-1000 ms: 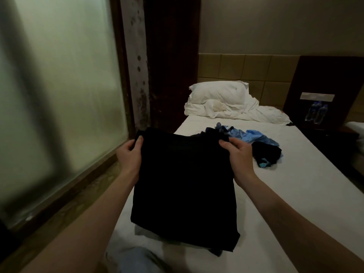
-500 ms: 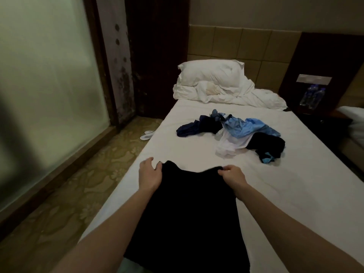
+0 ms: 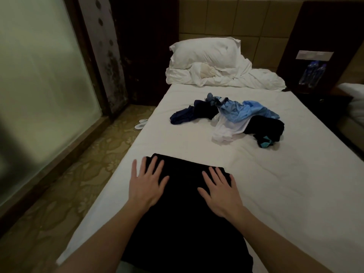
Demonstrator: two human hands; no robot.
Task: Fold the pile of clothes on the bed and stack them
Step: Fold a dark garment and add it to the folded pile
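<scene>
A black garment [image 3: 183, 219] lies flat on the near part of the white bed [image 3: 285, 190]. My left hand [image 3: 146, 183] rests palm down on its far left corner, fingers spread. My right hand [image 3: 219, 191] lies flat on its far right corner, fingers spread too. Neither hand grips the cloth. Farther up the bed sits the unfolded pile of clothes [image 3: 228, 118]: a navy piece at the left, a light blue one on top, a white one in front, a black one with a teal patch at the right.
A white pillow [image 3: 204, 52] and a rumpled duvet [image 3: 246, 77] lie at the head of the bed. A frosted glass wall [image 3: 39, 85] runs along the left, with patterned floor and white slippers [image 3: 140, 124] beside the bed. A dark nightstand with water bottles [image 3: 313, 72] stands at the right.
I lowered the black garment from in front of me onto the bed, let go of its top edge, and laid both hands flat on it.
</scene>
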